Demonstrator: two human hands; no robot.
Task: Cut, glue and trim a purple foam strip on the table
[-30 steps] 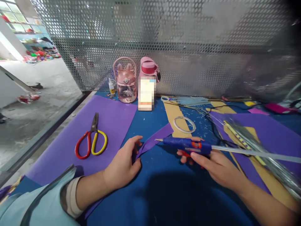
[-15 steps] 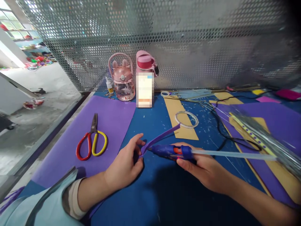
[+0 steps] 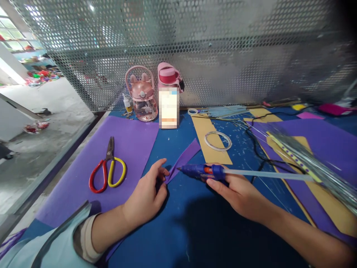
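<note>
Two hands are working at the middle of the frame over a blue table [image 3: 178,238]. The left hand [image 3: 146,195] is pinching the near end of a purple paper strip [image 3: 184,159] between thumb and fingertips, the strip rising away toward the upper right. The right hand [image 3: 237,191] is gripping a blue glue gun [image 3: 200,172], fingers curled around its body, with the nozzle pointing left and sitting just beside the pinched end of the strip; a long clear glue stick [image 3: 267,174] is trailing out to the right. No glue bead is showing on the strip, so the gluing appears to be only starting. Scissors [image 3: 107,172] are lying on a purple sheet [image 3: 131,137] at the left, and two pink bottles [image 3: 141,95] are standing at the back.
</note>
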